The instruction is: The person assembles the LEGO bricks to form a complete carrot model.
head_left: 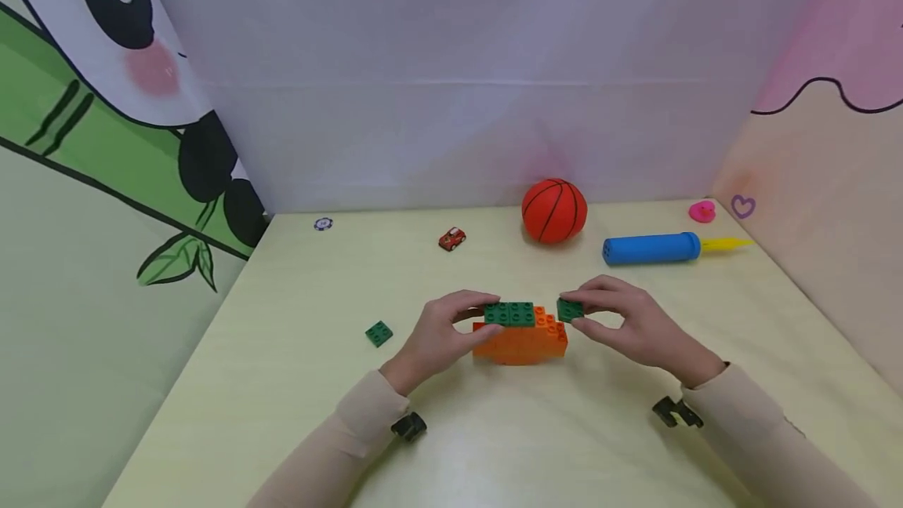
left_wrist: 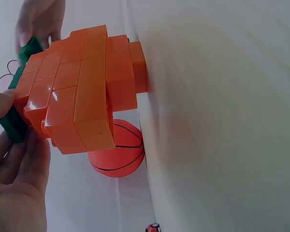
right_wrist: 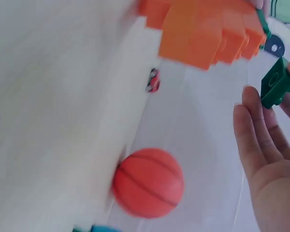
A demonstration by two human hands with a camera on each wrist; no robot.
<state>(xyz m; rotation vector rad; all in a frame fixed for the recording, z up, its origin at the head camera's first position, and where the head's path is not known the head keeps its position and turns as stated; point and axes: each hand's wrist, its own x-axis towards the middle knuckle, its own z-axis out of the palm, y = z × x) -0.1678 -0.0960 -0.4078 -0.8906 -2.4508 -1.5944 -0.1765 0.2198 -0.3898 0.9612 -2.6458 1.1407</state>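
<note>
The left hand (head_left: 440,335) grips the orange brick block (head_left: 522,339) at its near-left end: the thumb lies against the front face and the fingers curl over the green bricks (head_left: 511,313) seated on top of the block. In the left wrist view the fingertips (left_wrist: 2,104) press on the green layer (left_wrist: 12,126) while the orange block (left_wrist: 77,92) projects away from the palm. The block rests on the pale yellow table (head_left: 494,445), directly between both hands.

The right hand (head_left: 628,324) pinches a single small green brick (head_left: 569,309) between thumb and fingers. This brick sits just left of the right fingertips, level with the top of the orange block and just beside its stepped right end; whether brick and block touch cannot be told. In the right wrist view the green brick (right_wrist: 276,83) is held at the fingertips (right_wrist: 251,104), with the orange block (right_wrist: 208,29) beyond it.

A loose green brick (head_left: 378,333) lies on the table, to the left of the left hand. Beyond both hands, toward the back wall, stand a small red toy car (head_left: 452,238), an orange basketball (head_left: 554,211), and a blue pump (head_left: 652,248), the latter past the right hand.
</note>
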